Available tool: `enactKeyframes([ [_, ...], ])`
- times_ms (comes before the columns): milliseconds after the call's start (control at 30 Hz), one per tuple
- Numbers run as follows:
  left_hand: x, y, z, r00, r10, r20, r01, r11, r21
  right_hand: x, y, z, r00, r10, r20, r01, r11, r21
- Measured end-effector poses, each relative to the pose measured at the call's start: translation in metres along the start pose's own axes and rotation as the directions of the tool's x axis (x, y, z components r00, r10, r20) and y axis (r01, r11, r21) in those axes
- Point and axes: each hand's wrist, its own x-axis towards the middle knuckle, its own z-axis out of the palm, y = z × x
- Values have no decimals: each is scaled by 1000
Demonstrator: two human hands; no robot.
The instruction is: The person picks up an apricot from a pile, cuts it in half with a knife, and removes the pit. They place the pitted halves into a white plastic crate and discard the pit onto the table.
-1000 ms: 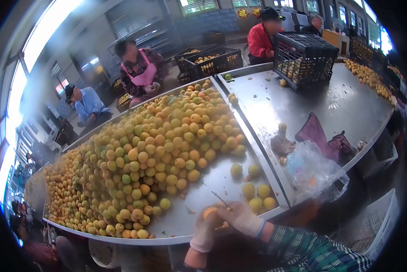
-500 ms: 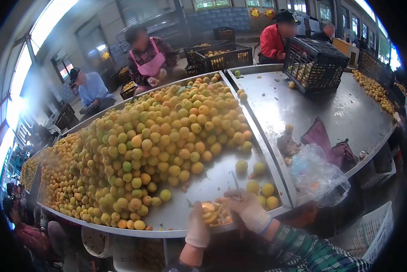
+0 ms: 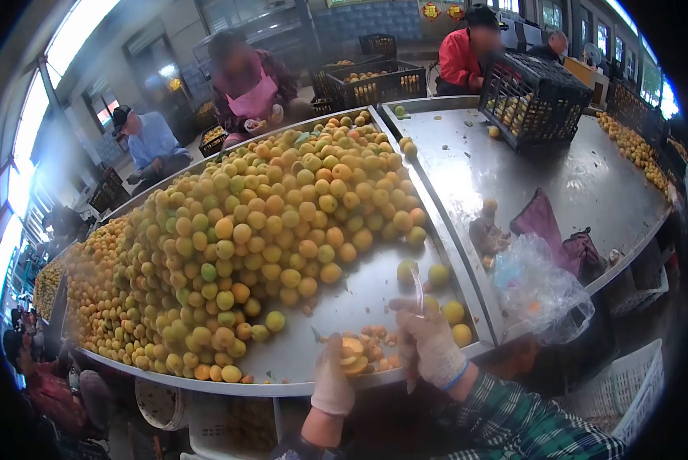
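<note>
My left hand (image 3: pixel 334 381), in a whitish glove, is closed around a cut-open apricot (image 3: pixel 351 357) with its orange flesh showing. To its right my right hand (image 3: pixel 433 346), also gloved, grips a thin knife (image 3: pixel 418 290); the blade points up and away, apart from the fruit. Behind and beside my left hand lie several cut apricot pieces (image 3: pixel 378 337) near the table's front edge. Several whole apricots (image 3: pixel 453 311) rest just beyond my right hand, partly hidden by it. A large heap of whole apricots (image 3: pixel 259 230) covers the metal table to the left.
A raised metal rim (image 3: pixel 445 253) divides the table. Right of it lie a clear plastic bag (image 3: pixel 539 287), purple cloth (image 3: pixel 541 222) and a tilted black crate (image 3: pixel 535 100) of apricots. White baskets (image 3: pixel 627 391) stand below the edge. Several people sit around the table.
My right hand with the knife has drawn slightly away from the fruit in my left hand, and the blade is more visible. The person in the pink apron has lowered their head.
</note>
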Motion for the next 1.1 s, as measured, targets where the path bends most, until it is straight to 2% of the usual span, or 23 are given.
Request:
enactKeyframes([
  [33, 0, 0, 0, 1000, -3, 0, 3, 1000, 0, 1, 1, 0, 999, -38, -23, 37, 998, -53],
  [100, 1, 1, 2, 994, -110, -26, 105, 983, -150, 1, 1, -1, 999, -41, -24, 40, 998, -40],
  [167, 2, 0, 1, 992, -120, -27, 115, 982, -150, 1, 2, -1, 999, -45, -24, 44, 999, -27],
  [233, 3, 0, 2, 991, -128, -28, 122, 981, -150, 1, 2, 1, 996, 44, -79, -32, 988, 151],
  [300, 1, 3, 6, 997, -59, -44, 54, 993, -100, 1, 1, 0, 997, 38, -62, -25, 979, 201],
  [367, 1, 3, 6, 996, -78, -35, 74, 993, -89, 2, 1, -1, 998, 36, -51, -22, 968, 251],
  [433, 2, 3, 5, 993, -111, -30, 108, 991, -84, 6, 1, -1, 998, -51, -36, 59, 966, 251],
  [500, 5, 0, 4, 968, -240, -69, 216, 944, -251, 7, -2, 0, 996, -72, -53, 83, 964, 251],
  [533, 5, -3, 2, 967, -245, -67, 220, 940, -261, 6, -4, 2, 995, -83, -63, 97, 960, 265],
  [600, 5, -4, 6, 958, -272, -87, 242, 934, -262, 12, -4, 0, 998, -32, -62, 54, 924, 379],
  [633, 4, 1, 11, 955, -275, -108, 240, 936, -257, 11, -7, 1, 990, -141, -18, 138, 917, 373],
  [667, 3, -2, 12, 968, -235, -91, 209, 949, -235, 14, -7, -2, 986, -168, -1, 155, 905, 396],
  [700, 1, -4, 13, 962, -256, -94, 231, 947, -222, 15, -6, -4, 978, -205, 23, 177, 889, 422],
  [833, -1, -9, 14, 973, -227, -46, 221, 970, -97, 7, -15, 2, 980, -200, -12, 187, 889, 419],
  [900, -6, -6, 22, 984, -163, -76, 168, 984, 60, 3, -18, 5, 967, -254, -21, 235, 857, 459],
  [933, -5, -11, 18, 983, -171, -72, 175, 983, 60, 2, -19, 6, 963, -268, -34, 256, 862, 438],
  [1000, -2, -19, 6, 988, -129, 90, 102, 962, 253, 0, -19, 6, 950, -311, -31, 297, 866, 402],
  [1033, -3, -21, 7, 987, -132, 92, 105, 961, 255, 0, -18, 6, 935, -353, -19, 335, 868, 367],
  [1100, -5, -20, 16, 994, -46, 97, 15, 954, 299, -1, -17, 4, 929, -370, -12, 350, 868, 352],
])
